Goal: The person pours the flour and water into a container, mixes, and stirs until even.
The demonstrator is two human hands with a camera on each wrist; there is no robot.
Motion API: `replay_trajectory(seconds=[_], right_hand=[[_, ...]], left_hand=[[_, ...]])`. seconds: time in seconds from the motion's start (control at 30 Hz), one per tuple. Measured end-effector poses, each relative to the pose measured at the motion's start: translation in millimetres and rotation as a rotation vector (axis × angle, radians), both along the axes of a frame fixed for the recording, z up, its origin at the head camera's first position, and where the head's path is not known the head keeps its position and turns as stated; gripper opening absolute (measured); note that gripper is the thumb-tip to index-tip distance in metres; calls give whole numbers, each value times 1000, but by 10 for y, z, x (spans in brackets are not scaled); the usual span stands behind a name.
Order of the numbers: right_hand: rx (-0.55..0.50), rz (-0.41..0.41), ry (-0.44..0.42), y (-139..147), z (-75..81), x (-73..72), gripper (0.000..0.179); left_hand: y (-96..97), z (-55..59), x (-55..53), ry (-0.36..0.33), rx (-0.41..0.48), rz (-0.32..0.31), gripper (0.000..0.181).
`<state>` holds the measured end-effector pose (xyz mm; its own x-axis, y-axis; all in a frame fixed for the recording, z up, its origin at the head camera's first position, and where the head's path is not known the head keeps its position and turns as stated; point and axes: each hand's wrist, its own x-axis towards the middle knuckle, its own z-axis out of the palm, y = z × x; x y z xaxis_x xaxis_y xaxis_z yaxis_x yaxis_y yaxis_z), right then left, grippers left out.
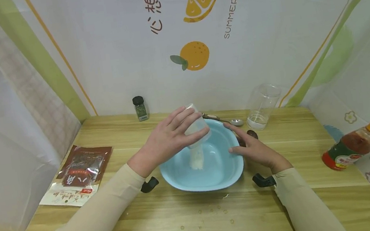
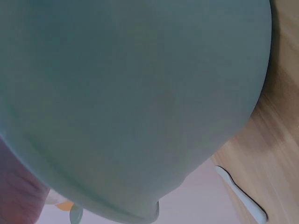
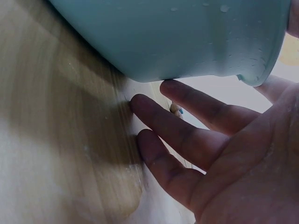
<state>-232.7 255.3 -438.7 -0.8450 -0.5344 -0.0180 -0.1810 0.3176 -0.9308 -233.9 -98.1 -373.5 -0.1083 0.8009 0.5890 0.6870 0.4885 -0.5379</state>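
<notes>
My left hand [image 1: 172,134] grips a clear plastic cup [image 1: 197,123], tipped with its mouth down over a light-blue basin [image 1: 221,175]. White powder [image 1: 196,159] runs from the cup onto the basin's bottom. On the basin's right side, my right hand [image 1: 254,147] holds the rim, thumb over the edge and other fingers outside. The right wrist view shows those fingers [image 3: 173,123] spread below the basin's wet outer wall [image 3: 177,37]. In the left wrist view the basin wall [image 2: 140,93] fills most of the picture and hides the cup.
Behind the basin lie a spoon [image 1: 236,122] and a glass [image 1: 264,107] with a little white content. A spice jar [image 1: 140,109] stands at the back left, a brown packet [image 1: 79,174] lies left. A yellow-capped sauce bottle [image 1: 354,146] is at the right. Drops [image 1: 182,228] dot the front.
</notes>
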Motion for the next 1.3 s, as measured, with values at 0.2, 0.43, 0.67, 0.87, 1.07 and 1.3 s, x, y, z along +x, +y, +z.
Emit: replay_trajectory(seconds=[0.2, 0.43, 0.67, 0.87, 1.07, 1.3], right_hand=[[0, 4, 9, -3, 2, 2, 88], [0, -3, 4, -7, 5, 0, 89], [-6, -4, -6, -6, 6, 0, 89], [3, -13, 2, -5, 7, 1, 89], [6, -15, -1, 3, -8, -8, 89], [-6, -10, -13, 4, -10, -18, 90]], left_hand=[[-25, -41, 16, -89, 46, 29, 69], [-50, -88, 17, -184, 127, 71, 62], [-109, -102, 16, -284, 185, 116, 72], [-180, -120, 10, -444, 287, 121, 88], [-252, -153, -14, -594, 431, 102, 90], [-358, -189, -43, -781, 630, 46, 90]])
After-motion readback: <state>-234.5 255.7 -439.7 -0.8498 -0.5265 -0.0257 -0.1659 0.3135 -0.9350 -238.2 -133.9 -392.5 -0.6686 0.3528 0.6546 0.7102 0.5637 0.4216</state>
